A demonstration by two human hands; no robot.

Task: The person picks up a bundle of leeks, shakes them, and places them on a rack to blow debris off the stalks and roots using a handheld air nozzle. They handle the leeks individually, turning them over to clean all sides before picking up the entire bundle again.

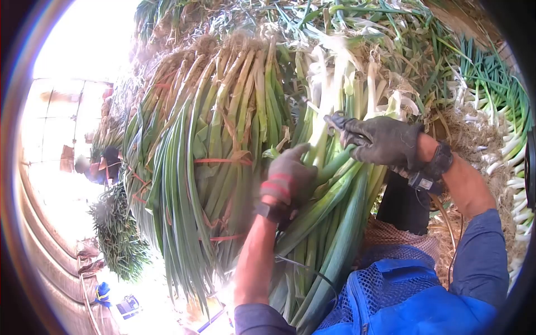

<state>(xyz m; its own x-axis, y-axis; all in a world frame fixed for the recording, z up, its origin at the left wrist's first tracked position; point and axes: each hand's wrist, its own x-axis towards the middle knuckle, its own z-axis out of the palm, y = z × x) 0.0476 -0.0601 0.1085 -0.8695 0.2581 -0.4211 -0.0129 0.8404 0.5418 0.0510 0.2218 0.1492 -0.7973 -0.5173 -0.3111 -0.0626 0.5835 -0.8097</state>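
Both of my hands wear dark gloves and work over large green onions (340,195) with long green leaves and pale stems. My left hand (290,176), with a red band across its glove, is closed around a green stalk, its index finger reaching forward along the stalk. Farther right, my right hand (385,140) curls its fingers over the stalks where green turns to white. A dark tip sticks out by its fingers, too blurred to tell whether it is glove or tool. Pale stems with roots (335,67) lie beyond both hands.
A big bundle of green onions (223,123) with red ties (223,161) stands at left. Peeled onions (513,145) line the right side beside root and leaf scraps (463,145). Hoses (452,240) hang near my right arm. Another person (109,164) is at far left.
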